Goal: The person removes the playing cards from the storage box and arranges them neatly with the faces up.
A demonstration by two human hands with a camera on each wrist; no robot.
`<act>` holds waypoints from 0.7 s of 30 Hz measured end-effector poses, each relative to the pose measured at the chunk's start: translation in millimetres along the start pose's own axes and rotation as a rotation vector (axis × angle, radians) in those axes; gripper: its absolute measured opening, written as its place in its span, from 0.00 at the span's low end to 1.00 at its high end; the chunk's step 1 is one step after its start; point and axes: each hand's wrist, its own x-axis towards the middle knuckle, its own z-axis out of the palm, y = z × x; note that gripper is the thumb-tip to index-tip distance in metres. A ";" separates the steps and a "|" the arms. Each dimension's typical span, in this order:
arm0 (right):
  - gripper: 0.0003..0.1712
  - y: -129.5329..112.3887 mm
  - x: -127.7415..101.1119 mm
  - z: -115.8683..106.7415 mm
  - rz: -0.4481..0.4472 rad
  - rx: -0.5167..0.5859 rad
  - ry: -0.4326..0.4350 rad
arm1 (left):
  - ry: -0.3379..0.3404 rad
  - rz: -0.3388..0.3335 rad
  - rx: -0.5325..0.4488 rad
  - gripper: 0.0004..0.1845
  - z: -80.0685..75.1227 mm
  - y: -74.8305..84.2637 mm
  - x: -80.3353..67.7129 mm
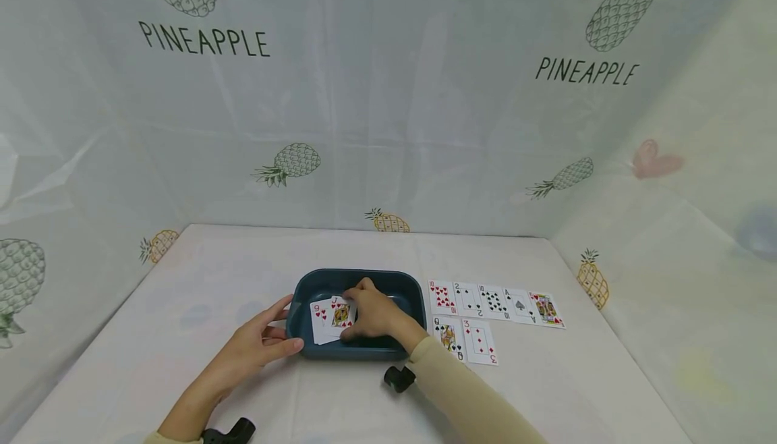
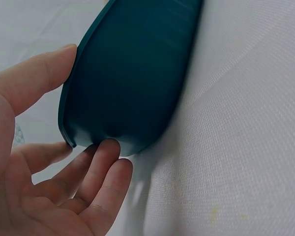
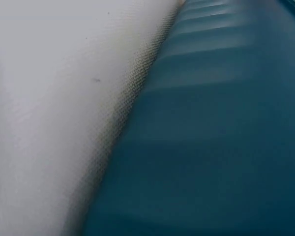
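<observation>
Pineapple-print sheeting walled in the white-clothed table (image 1: pixel 182 363) where you worked. Left of the blue tray (image 1: pixel 400 289), your left hand (image 1: pixel 257 346) braced its corner, fingers (image 2: pixel 96 164) spread and straight, thumb on the rim. Inside the tray, your right hand (image 1: pixel 373 314) curled over the fanned cards (image 1: pixel 330 319), apparently pinching them; their long edges ran toward the far wall. I judged them light, thin, slick and bendable, best pinched at an edge. Right of the tray, seven face-up cards (image 1: pixel 494 302) lay in two rows.
</observation>
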 end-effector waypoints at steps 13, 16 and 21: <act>0.46 -0.6 -7.2 -3.8 -0.054 -0.066 0.017 | -0.005 -0.001 0.000 0.50 -0.4 0.1 1.0; 0.47 -0.7 -6.3 -3.6 -0.045 -0.050 0.014 | -0.005 -0.001 0.000 0.50 -0.8 -0.2 1.2; 0.48 1.4 -2.3 -1.8 -0.034 0.000 0.005 | -0.004 -0.006 0.000 0.50 -1.0 0.9 0.6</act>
